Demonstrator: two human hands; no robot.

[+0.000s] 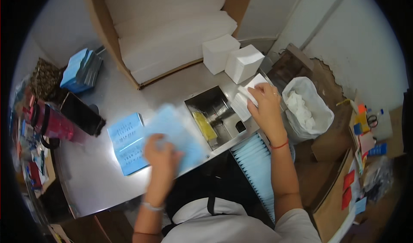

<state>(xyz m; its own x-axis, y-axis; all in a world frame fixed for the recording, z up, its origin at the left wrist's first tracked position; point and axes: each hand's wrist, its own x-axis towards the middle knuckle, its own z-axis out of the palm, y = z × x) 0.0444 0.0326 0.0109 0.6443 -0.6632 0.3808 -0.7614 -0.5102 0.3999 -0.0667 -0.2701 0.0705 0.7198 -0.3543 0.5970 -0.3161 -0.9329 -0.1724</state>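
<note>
My left hand (162, 157), smeared by motion, is closed on a light blue plastic bag (172, 124), which is blurred as well. Just left of it, a blue printed plastic bag (125, 133) lies flat on the steel table. My right hand (267, 111) pinches a small stack of folded white paper tissues (257, 81) between thumb and fingers. More white tissues (241, 107) sit under that hand, beside the rectangular opening (223, 109) in the table. A yellow piece (204, 126) rests inside the opening.
A large cardboard box (140, 84) of white paper stands at the back, with two white tissue stacks (245, 64) beside it. Blue packs (81, 71), a phone (81, 114) and a pink bottle (53, 122) occupy the left. A lined bin (322, 114) and pleated blue bags (256, 161) are right.
</note>
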